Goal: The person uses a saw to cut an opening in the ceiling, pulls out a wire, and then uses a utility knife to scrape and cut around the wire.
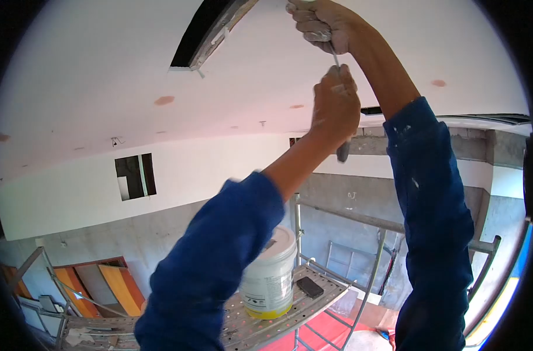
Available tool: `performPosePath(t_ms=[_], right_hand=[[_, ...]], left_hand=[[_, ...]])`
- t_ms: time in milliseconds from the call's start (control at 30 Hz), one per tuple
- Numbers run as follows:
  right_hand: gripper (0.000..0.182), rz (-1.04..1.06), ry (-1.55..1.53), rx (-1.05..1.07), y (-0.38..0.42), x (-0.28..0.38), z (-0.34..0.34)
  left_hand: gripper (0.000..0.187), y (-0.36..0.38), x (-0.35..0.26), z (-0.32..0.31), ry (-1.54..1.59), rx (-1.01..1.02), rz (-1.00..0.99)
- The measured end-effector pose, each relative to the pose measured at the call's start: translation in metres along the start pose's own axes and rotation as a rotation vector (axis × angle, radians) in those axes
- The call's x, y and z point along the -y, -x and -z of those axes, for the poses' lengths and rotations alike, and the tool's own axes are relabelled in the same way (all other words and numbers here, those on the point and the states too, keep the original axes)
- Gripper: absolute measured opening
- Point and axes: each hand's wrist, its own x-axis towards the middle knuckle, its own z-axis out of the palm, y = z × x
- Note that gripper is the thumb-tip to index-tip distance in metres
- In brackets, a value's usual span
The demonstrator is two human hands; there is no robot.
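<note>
Both my hands are raised towards the pale ceiling (243, 88), in dark blue sleeves. My left hand (336, 105) is closed around a thin tool with a dark handle (343, 152), whose lower end sticks out below the fist. Above it, my right hand (322, 26) is closed, its fingers smeared with white; a thin metal piece (335, 57) runs between the two hands. What the right fingers hold is hidden. Left of the hands, the ceiling has a dark rectangular opening (191, 44) with a rough edge.
Below, a white bucket (269, 281) and a black phone (309, 287) stand on a perforated scaffold platform (243, 327). Metal rails (366, 217) rise at its right side. Orange wooden doors (120, 286) show at the lower left, and a square wall opening (135, 176) above them.
</note>
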Motion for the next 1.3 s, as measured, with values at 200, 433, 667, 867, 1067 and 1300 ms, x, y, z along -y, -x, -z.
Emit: performPosePath(t_ms=[200, 433, 667, 867, 1067, 1300], right_hand=[[0.025, -0.019, 0.109, -0.239, 0.012, 0.014, -0.018], [0.023, 0.031, -0.311, -0.596, -0.030, 0.002, -0.065], [0.032, -0.187, -0.503, 0.000, -0.041, 0.004, 0.012], [0.023, 0.007, 0.099, -0.257, 0.009, 0.006, -0.018], [0.022, 0.000, -0.289, -0.074, -0.016, 0.010, -0.009], [0.037, -0.196, -0.388, -0.088, -0.033, 0.026, 0.010]], left_hand=[[0.044, -0.011, -0.010, -0.018, -0.195, 0.005, -0.026], [0.043, 0.028, -0.121, 0.107, 0.070, 0.152, 0.435], [0.045, 0.017, -0.068, 0.055, -0.178, 0.041, 0.057], [0.035, 0.000, -0.018, 0.007, -0.195, 0.036, -0.034], [0.047, 0.022, -0.131, 0.116, 0.032, 0.232, 0.429], [0.035, -0.013, -0.054, 0.043, -0.469, 0.021, -0.248]])
